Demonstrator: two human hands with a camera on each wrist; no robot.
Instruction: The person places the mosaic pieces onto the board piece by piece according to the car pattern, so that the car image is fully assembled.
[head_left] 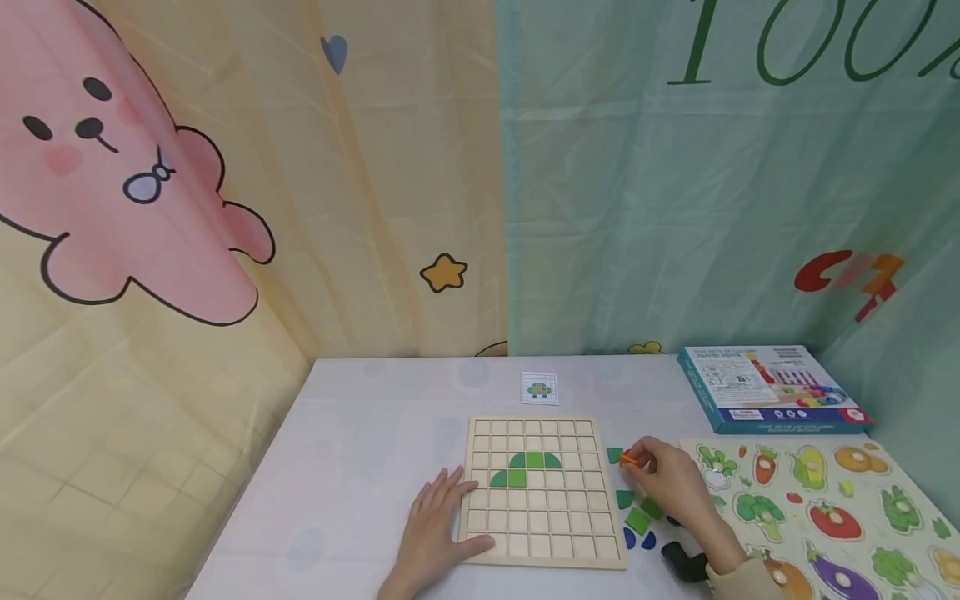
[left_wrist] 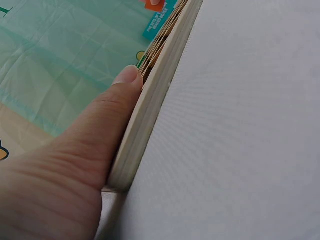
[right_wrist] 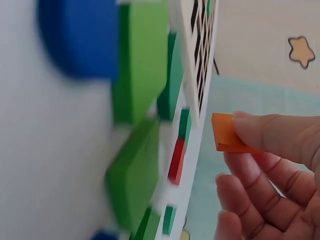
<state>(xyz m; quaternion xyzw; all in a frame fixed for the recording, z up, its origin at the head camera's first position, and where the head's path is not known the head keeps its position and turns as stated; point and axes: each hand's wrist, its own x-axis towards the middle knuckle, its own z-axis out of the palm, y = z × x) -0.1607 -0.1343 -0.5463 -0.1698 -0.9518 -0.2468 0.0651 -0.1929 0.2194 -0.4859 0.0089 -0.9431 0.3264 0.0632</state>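
A wooden grid board (head_left: pixel 538 523) lies on the white table. Green squares (head_left: pixel 534 460) and green quarter-round pieces (head_left: pixel 498 478) sit in its upper-left cells. My left hand (head_left: pixel 433 533) rests at the board's left edge with fingers extended; in the left wrist view the thumb (left_wrist: pixel 100 117) touches the rim. To the right of the board, my right hand (head_left: pixel 667 477) pinches an orange square tile (right_wrist: pixel 224 131) between thumb and fingers, raised off the table. Below it lie loose green squares (head_left: pixel 638 522), dark green pieces (head_left: pixel 625 499), blue pieces (head_left: pixel 648 540) and a red tile (right_wrist: pixel 176 161).
A small pattern card (head_left: pixel 540 389) lies behind the board. At the back right stands a blue and white box (head_left: pixel 776 390). A sheet of vegetable pictures (head_left: pixel 806 492) covers the right side, and a black object (head_left: pixel 684 562) lies near the right wrist.
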